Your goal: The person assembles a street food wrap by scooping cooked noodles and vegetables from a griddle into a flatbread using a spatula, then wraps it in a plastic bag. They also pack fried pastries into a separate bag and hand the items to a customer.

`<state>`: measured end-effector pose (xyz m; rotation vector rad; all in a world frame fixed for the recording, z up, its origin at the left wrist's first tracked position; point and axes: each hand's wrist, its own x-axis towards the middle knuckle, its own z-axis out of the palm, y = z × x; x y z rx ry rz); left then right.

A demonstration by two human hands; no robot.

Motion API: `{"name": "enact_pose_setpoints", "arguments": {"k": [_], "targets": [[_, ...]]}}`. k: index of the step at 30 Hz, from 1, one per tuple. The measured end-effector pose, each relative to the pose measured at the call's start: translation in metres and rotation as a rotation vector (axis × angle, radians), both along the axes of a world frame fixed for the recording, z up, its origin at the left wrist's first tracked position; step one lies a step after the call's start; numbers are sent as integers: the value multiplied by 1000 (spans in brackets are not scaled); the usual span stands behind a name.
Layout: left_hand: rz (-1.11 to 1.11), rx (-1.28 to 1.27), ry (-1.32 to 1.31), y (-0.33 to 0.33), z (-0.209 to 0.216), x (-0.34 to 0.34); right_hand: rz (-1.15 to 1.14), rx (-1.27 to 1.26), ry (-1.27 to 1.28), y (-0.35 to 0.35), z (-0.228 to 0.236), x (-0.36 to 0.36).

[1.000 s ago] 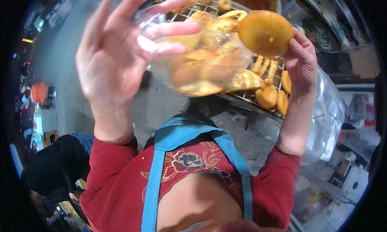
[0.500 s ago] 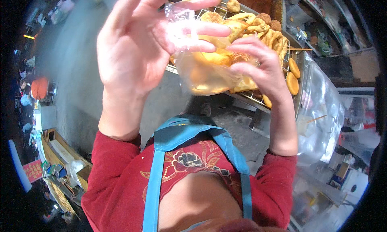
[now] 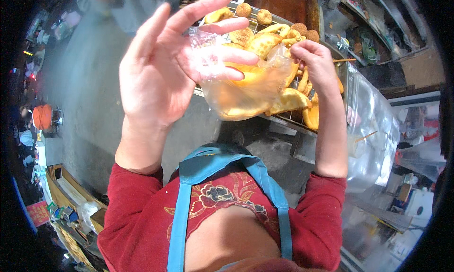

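My left hand (image 3: 158, 78) is raised, palm toward me, with its fingers spread wide. A clear plastic bag (image 3: 248, 94) lies across these fingers and hangs below them. Golden fried pastry shows through its film; whether any of it lies inside the bag I cannot tell. At the bag's right edge, my right hand (image 3: 316, 64) is closed in a pinch on the film, its fingertips partly hidden. Both hands are over a metal rack tray (image 3: 289, 125) of fried food. On it are a folded pastry (image 3: 263, 46), round sesame balls (image 3: 243, 10) and twisted dough sticks (image 3: 283, 30).
Beyond the food is a brown-stained metal pan (image 3: 283, 4). A thin wooden stick (image 3: 344, 60) juts out at the tray's right. Clear plastic sheeting (image 3: 371, 125) covers the right side. Grey floor lies to the left, and a wooden box (image 3: 71, 182) stands at the lower left.
My right hand has moved up and slightly right, from beside the bag's lower part to a pinch at its upper right edge. The left hand has stayed spread and shifted slightly.
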<state>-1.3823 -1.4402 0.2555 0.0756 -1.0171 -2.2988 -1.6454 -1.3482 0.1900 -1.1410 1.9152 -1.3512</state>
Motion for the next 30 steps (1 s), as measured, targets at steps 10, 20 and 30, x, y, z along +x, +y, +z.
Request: {"name": "enact_pose_setpoints", "arguments": {"k": [10,20,30], "targets": [[6,18,2,2,-5,15,-210,184,592,0,8,32],[158,-164,95,11,31,100,480,-394,-451,-12,117,127],[403,-81,-114,-2,5,157,668,-699,508,-77,70,282]]}}
